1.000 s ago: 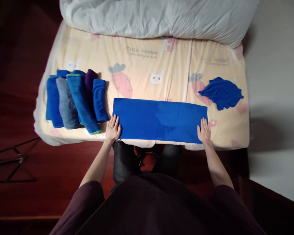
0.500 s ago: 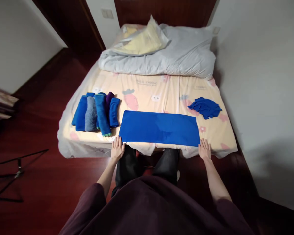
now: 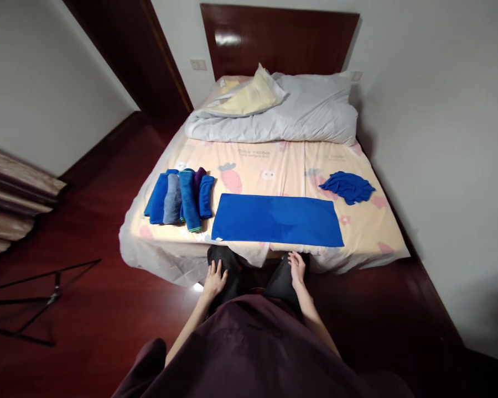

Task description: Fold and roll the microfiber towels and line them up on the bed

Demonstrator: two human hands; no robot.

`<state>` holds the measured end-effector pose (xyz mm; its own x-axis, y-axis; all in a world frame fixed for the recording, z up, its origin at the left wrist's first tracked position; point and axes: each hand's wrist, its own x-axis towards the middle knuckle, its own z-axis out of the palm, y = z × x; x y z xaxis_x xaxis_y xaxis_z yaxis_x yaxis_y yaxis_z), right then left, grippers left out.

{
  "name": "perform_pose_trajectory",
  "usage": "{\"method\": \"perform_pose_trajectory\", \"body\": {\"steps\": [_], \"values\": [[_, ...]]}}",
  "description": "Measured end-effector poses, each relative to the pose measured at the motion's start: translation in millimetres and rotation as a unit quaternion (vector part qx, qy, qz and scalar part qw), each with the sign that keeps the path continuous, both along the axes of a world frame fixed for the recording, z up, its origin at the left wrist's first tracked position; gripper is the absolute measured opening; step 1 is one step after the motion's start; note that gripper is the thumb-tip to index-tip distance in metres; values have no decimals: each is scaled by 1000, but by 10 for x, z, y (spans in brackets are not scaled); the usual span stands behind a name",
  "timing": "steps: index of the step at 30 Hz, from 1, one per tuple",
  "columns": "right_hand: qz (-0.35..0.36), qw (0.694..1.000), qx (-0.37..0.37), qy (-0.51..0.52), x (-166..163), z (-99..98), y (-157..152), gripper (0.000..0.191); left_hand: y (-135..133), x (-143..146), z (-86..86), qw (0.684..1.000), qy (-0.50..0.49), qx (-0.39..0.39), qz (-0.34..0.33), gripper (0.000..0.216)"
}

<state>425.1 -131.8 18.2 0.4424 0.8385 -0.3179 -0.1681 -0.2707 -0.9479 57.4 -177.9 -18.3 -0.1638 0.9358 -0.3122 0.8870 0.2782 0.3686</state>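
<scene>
Head view: a smooth blue cloth (image 3: 276,220) lies flat along the near edge of the bed (image 3: 269,160), a small white label (image 3: 219,239) showing at its near left corner. Its long axis runs left to right, roughly parallel to that edge, and it lies straight ahead of both hands, which are apart from it on the person's side of the edge.

The left hand (image 3: 216,281) is over the left leg (image 3: 234,273), back upward, fingers loosely spread, with nothing in it; it lines up with the cloth's left end. The right hand (image 3: 297,269) is by the right leg (image 3: 280,276), half open with the fingers slightly bent and nothing visible in it. Whether either hand rests on the leg, I cannot tell. The right hand is the nearer, its fingertips just short of the bed's near edge, and the cloth's right end reaches out past it.

Toward the bed's left edge, just beside the flat cloth, sits a group of rolled cloths (image 3: 173,199) in blue, grey and purple. Near the right edge, beyond the flat cloth's far right corner, is a crumpled blue cloth (image 3: 348,188). A pale quilt (image 3: 315,113) covers the far end.
</scene>
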Motion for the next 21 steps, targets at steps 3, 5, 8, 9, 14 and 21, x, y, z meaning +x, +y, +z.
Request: {"method": "perform_pose_trajectory", "body": {"steps": [3, 5, 8, 9, 14, 21], "values": [[-22, 988, -20, 150, -378, 47, 197, 47, 18, -20, 65, 1000, 2, -13, -12, 71], [-19, 976, -29, 213, -522, 96, 327, 41, 10, -17, 90, 1000, 5, -11, -19, 70], [-7, 964, -43, 262, -620, 157, 493, 28, -20, 11, 103, 1000, 12, 3, -22, 70], [-6, 963, -49, 265, -634, 169, 537, 26, -24, 24, 110, 1000, 16, 7, -23, 70], [-24, 961, -90, 261, -692, 165, 682, 17, 155, 101, 298, 998, 41, -13, -47, 66], [-59, 949, -114, 288, -857, 117, 791, 8, 1320, 646, 849, 964, -19, 71, -257, 43]]}}
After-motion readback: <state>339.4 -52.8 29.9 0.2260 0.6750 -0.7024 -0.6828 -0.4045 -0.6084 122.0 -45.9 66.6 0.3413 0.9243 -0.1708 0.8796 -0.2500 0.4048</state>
